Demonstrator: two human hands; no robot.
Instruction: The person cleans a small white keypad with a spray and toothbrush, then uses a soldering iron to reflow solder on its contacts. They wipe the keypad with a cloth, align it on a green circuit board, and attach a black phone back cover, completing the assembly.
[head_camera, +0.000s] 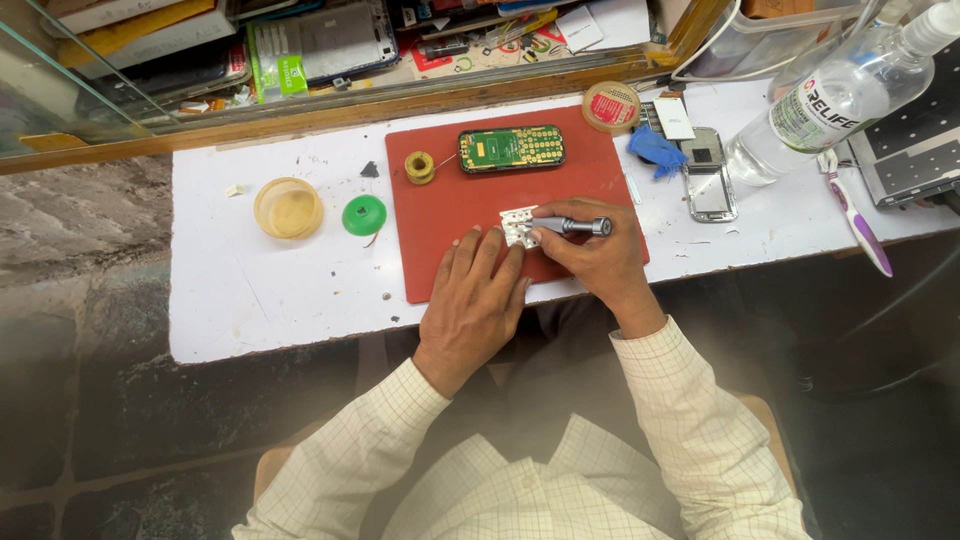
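Observation:
My left hand (472, 300) rests on the red mat (450, 200), its fingertips pinning a small white keypad part (518, 224). My right hand (600, 258) grips a short grey metal tool (575, 226) lying sideways, its tip touching that white part. Farther back on the mat lies an opened phone with a bare green circuit board (512, 148). A small spool of solder wire (419, 166) stands to its left.
On the white table (250, 290) sit a round yellowish tub (288, 207) and its green lid (364, 215). To the right lie a phone frame (708, 180), a blue cloth (656, 150), a clear bottle (830, 100), a toothbrush (855, 215) and a round tin (611, 106).

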